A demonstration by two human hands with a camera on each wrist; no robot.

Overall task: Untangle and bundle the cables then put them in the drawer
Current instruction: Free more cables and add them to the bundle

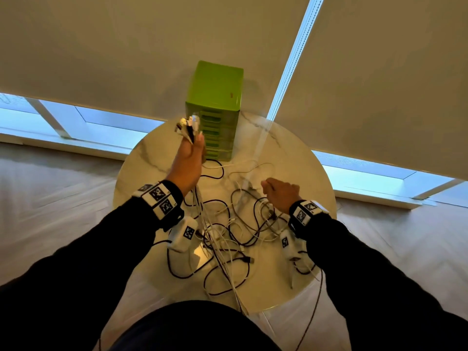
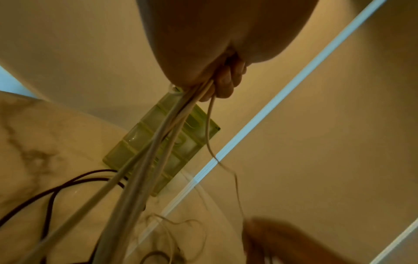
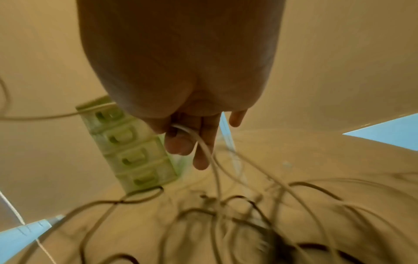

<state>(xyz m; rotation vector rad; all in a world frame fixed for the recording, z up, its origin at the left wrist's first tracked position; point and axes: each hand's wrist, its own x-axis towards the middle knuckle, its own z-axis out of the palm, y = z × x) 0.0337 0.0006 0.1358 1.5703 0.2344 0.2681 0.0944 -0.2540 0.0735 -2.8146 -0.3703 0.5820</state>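
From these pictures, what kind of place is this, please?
Probably a home or office room, by a window. A small round marble table holds a green drawer unit; roller blinds hang behind, and the floor is pale wood.

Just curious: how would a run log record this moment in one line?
left hand: grips white cables | right hand: pinches white cable | drawers: closed

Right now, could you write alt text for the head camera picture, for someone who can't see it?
A person's left hand lifts a fistful of white cable ends above a round marble table, while the right hand pinches a cable from the black-and-white tangle. A green drawer unit stands at the table's far edge.
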